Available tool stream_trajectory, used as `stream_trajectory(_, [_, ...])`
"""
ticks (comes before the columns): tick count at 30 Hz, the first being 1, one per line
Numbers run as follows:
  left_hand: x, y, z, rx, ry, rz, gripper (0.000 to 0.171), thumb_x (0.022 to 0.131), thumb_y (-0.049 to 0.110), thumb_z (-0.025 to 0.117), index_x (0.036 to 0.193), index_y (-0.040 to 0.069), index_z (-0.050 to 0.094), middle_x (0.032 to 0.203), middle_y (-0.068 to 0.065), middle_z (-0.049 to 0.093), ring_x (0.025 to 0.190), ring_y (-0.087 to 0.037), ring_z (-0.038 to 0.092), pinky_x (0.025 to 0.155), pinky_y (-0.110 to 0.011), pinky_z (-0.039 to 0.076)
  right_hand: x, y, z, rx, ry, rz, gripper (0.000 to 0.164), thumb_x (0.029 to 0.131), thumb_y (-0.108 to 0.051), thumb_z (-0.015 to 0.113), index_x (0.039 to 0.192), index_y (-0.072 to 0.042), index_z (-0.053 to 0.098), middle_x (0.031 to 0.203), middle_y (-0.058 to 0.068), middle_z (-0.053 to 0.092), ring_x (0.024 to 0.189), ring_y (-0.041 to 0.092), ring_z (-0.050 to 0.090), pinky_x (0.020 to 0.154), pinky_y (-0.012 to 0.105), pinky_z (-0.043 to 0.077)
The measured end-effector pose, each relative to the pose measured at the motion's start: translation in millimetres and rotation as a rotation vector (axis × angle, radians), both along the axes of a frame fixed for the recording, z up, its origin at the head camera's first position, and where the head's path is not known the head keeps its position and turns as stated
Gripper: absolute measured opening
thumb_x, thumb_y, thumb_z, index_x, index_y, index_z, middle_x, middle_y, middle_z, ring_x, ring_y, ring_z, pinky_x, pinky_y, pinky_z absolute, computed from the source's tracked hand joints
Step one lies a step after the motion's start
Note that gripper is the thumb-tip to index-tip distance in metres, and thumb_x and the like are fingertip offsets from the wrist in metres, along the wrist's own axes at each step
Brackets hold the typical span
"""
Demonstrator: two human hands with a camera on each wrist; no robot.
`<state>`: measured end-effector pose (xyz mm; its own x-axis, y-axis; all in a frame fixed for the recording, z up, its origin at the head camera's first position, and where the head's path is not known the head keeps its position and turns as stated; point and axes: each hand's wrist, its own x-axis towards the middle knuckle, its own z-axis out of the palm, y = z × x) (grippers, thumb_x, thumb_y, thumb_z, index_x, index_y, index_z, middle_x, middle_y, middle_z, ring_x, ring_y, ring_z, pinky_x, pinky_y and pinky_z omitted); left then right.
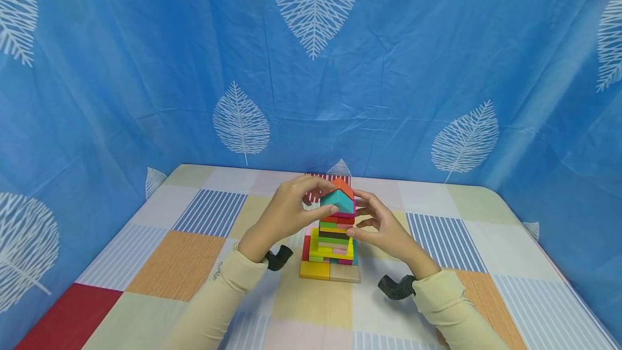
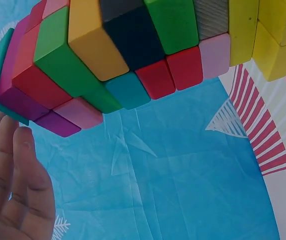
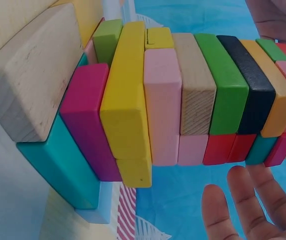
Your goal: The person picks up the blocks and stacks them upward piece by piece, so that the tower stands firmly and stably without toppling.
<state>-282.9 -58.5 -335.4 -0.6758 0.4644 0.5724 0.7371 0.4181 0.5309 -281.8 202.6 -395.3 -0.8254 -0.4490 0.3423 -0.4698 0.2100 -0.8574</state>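
A tower of coloured wooden blocks [image 1: 335,239] stands upright on the table. At its top sit a teal roof-shaped block [image 1: 340,203] and, behind it, an orange roof-shaped block [image 1: 344,187]. My left hand [image 1: 291,207] pinches the teal block, thumb on its front and fingers reaching behind. Around the tower's right side curves my right hand [image 1: 384,228], its thumb tip at the middle layers and its other fingers up by the roof. In the right wrist view, loosely spread fingers [image 3: 245,187] lie close along the stacked blocks' side.
Flat yellow [image 1: 314,270] and bare-wood [image 1: 345,274] blocks form the tower's front base. A patchwork-patterned cloth [image 1: 311,307] covers the table. Behind it hangs a blue curtain [image 1: 379,80] with white leaf prints. Black wrist mounts [image 1: 396,288] hang near both cuffs.
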Motion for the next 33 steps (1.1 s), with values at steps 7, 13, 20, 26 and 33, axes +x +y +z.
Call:
stream_trajectory(7, [-1.0, -0.1, -2.6, 0.0, -0.004, 0.029, 0.041, 0.09, 0.021, 0.091, 0.124, 0.005, 0.074, 0.105, -0.006, 0.07, 0.086, -0.019, 0.059, 0.073, -0.026, 0.055, 3.6, -3.2, 4.0, 0.004, -0.011, -0.035, 0.078, 0.101, -0.02, 0.076, 0.165, -0.001, 0.035, 0.152, 0.027, 0.052, 0.125, 0.039, 0.06, 0.101, 0.031, 0.056])
stream_trajectory(13, [-5.5, -10.5, -4.9, -0.012, -0.134, 0.03, 0.063, 0.091, 0.024, 0.09, 0.146, 0.005, 0.065, 0.136, -0.013, 0.069, 0.112, -0.03, 0.062, 0.087, -0.045, 0.06, 5.9, -8.2, 7.7, -0.021, -0.01, -0.071, 0.074, 0.102, -0.019, 0.073, 0.164, -0.001, 0.037, 0.152, 0.026, 0.052, 0.127, 0.039, 0.057, 0.102, 0.027, 0.053])
stream_trajectory(20, [-11.8, -16.3, -11.5, -0.038, -0.27, -0.042, 0.07, 0.097, 0.023, 0.084, 0.157, 0.002, 0.055, 0.153, -0.017, 0.061, 0.13, -0.037, 0.058, 0.104, -0.056, 0.055, 7.3, -13.0, 8.0, -0.038, 0.004, -0.097, 0.067, 0.104, -0.019, 0.07, 0.162, -0.002, 0.041, 0.148, 0.025, 0.054, 0.125, 0.038, 0.056, 0.102, 0.032, 0.053])
stream_trajectory(26, [-14.0, -15.4, -13.4, -0.031, -0.292, -0.054, 0.068, 0.096, 0.023, 0.085, 0.155, 0.002, 0.058, 0.15, -0.017, 0.063, 0.132, -0.041, 0.058, 0.106, -0.061, 0.052, 7.7, -13.9, 7.6, -0.031, 0.028, -0.122, 0.06, 0.106, -0.017, 0.067, 0.16, -0.003, 0.045, 0.146, 0.023, 0.056, 0.127, 0.039, 0.057, 0.103, 0.036, 0.054])
stream_trajectory(33, [-13.0, -13.7, -12.6, -0.034, -0.27, -0.055, 0.065, 0.097, 0.023, 0.084, 0.153, 0.003, 0.059, 0.147, -0.015, 0.065, 0.127, -0.036, 0.06, 0.103, -0.053, 0.055, 8.9, -13.9, 9.2, -0.031, 0.036, -0.121, 0.059, 0.106, -0.015, 0.066, 0.159, -0.001, 0.045, 0.147, 0.024, 0.055, 0.128, 0.041, 0.056, 0.102, 0.031, 0.054])
